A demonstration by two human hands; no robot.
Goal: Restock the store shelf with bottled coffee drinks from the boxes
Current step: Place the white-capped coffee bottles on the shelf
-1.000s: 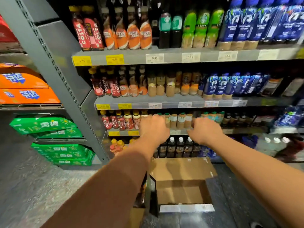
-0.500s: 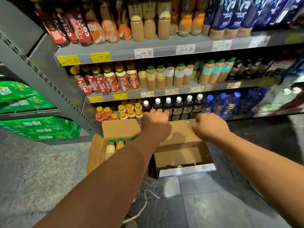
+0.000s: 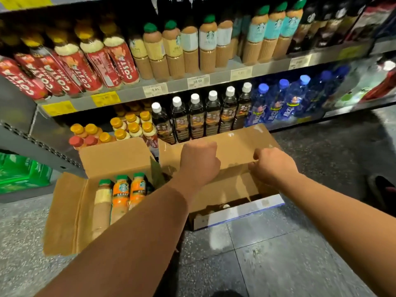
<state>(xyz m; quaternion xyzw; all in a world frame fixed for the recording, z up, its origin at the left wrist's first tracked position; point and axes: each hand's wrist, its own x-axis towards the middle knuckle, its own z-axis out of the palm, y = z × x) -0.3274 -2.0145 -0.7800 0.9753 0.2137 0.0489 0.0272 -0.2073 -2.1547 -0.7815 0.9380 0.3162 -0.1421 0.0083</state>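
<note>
Two cardboard boxes stand on the floor in front of the shelf. The left box (image 3: pixel 70 211) is open and holds orange-labelled coffee bottles (image 3: pixel 121 196) with green caps. The right box (image 3: pixel 246 211) has its back flap (image 3: pixel 235 144) raised, and a few bottle tops (image 3: pixel 225 206) show deep inside. My left hand (image 3: pixel 199 162) hovers over this box's left side, fingers curled with nothing visible in them. My right hand (image 3: pixel 272 167) is over its right side at the flap's fold, fingers also curled. Dark coffee bottles (image 3: pixel 197 118) with white caps line the bottom shelf behind the boxes.
Red Costa bottles (image 3: pixel 70 67) and beige green-capped bottles (image 3: pixel 171 50) fill the shelf above. Blue water bottles (image 3: pixel 276 101) stand to the right, yellow-capped bottles (image 3: pixel 132 127) to the left. Green crates (image 3: pixel 21 174) sit at far left. A dark shoe (image 3: pixel 383 189) is on the grey floor at right.
My view has tilted down and closer to the boxes. Both hands have dropped from shelf height to just above the right box. The left box and its bottles have come fully into view.
</note>
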